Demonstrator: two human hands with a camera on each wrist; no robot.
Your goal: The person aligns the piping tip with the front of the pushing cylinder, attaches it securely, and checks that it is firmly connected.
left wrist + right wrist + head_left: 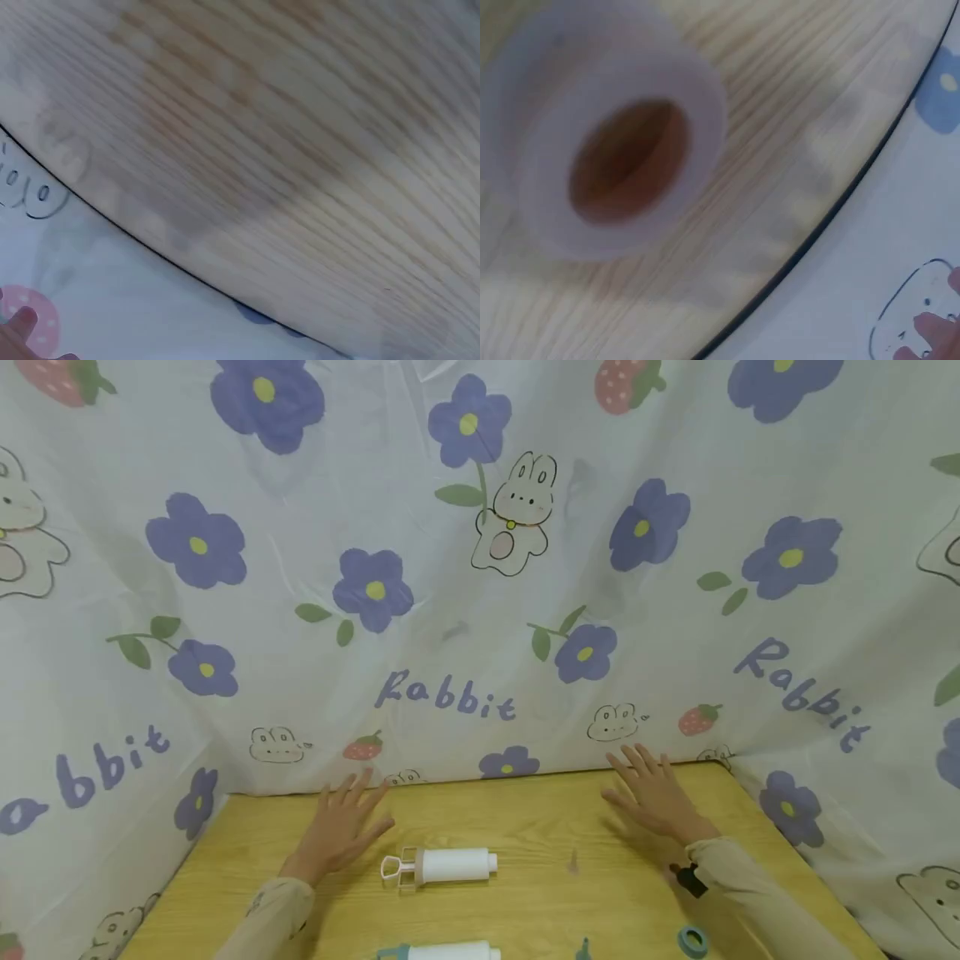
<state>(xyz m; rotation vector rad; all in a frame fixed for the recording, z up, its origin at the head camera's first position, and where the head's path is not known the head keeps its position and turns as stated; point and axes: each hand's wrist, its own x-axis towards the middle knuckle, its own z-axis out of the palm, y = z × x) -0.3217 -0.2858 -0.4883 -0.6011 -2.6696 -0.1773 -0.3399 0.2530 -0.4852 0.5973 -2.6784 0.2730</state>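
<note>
My left hand [337, 828] is held with fingers spread at the table's back left, holding nothing. To its right lies a syringe-like plunger tool [455, 865] with a white barrel and a pinkish-beige looped handle. My right hand [654, 797], fingers also spread, is at the back right and holds nothing. In the right wrist view a pale pinkish ring [705, 112] appears large and blurred, apart from the fingertips [936, 331]. A second white-barrelled plunger tool [453, 952] with a teal handle is cut off by the head view's bottom edge.
A small pinkish nozzle [573, 862] and a teal nozzle [583, 950] lie between the arms. Near the right forearm is a teal ring [693, 942]. A black device [690, 881] sits at the right wrist. Printed rabbit cloth [450, 635] encloses the wooden table [525, 818] at back and sides.
</note>
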